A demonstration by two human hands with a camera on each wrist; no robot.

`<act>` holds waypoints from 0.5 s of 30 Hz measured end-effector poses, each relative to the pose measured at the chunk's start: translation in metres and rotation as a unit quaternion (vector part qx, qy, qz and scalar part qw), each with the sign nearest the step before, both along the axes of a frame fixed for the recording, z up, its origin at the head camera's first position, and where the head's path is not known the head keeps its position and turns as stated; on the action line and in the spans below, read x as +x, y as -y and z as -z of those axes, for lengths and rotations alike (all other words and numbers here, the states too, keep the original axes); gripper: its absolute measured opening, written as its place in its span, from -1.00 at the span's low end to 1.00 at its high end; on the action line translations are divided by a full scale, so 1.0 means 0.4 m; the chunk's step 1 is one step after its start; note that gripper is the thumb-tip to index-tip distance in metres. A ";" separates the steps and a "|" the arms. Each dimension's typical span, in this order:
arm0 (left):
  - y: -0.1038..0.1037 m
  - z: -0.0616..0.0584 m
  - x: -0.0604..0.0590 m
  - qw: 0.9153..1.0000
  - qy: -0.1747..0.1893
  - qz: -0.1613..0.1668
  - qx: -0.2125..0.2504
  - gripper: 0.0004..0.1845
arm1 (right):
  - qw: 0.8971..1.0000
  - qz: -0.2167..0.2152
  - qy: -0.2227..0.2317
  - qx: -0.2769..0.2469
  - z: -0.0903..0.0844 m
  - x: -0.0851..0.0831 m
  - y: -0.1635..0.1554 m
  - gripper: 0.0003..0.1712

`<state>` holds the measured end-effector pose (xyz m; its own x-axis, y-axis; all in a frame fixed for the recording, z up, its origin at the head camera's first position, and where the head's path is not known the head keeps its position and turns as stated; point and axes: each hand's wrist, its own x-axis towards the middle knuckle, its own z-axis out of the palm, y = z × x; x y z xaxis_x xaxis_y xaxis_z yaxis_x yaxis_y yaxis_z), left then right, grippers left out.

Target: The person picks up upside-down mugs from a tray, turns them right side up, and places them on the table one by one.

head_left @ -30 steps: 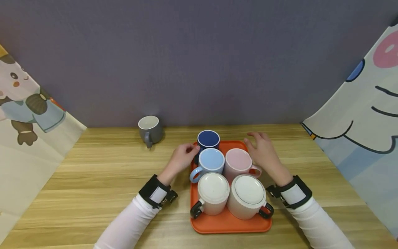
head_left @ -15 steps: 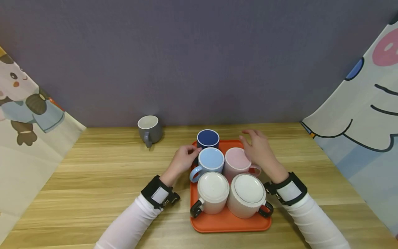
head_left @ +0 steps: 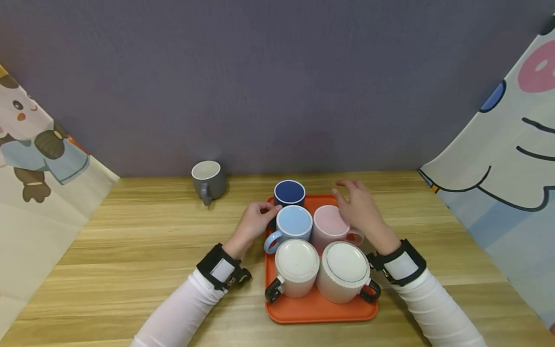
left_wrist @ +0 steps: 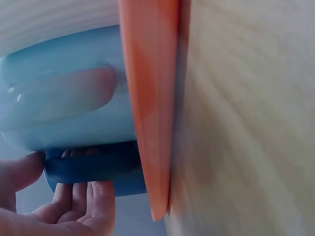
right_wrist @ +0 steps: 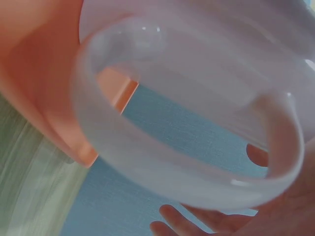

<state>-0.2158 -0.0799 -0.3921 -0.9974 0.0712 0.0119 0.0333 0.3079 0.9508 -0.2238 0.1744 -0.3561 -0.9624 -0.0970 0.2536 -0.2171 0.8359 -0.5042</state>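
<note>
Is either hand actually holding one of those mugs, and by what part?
The left hand grips the dark blue mug by its handle side, fingers curled round it. The right hand hovers open over the pink mug, holding nothing.

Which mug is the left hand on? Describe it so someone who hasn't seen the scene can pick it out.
Find the orange tray in the middle of the wooden table. Five mugs stand on it; go to the back row, at the tray's far left corner, where the left hand touches the side of the dark blue mug. It is the only navy one, with a thin white rim, directly behind the light blue mug.
</note>
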 end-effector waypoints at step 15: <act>0.001 0.002 -0.001 0.998 -0.034 -0.014 -0.051 -0.77 | 1.000 0.003 0.001 -0.009 -0.017 -0.007 -0.002 -0.49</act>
<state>-0.2161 -0.0805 -0.3927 -0.9961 0.0484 0.0736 0.0869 0.4048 0.9103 -0.2266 0.1751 -0.3494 -0.9637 -0.0868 0.2526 -0.2107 0.8283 -0.5192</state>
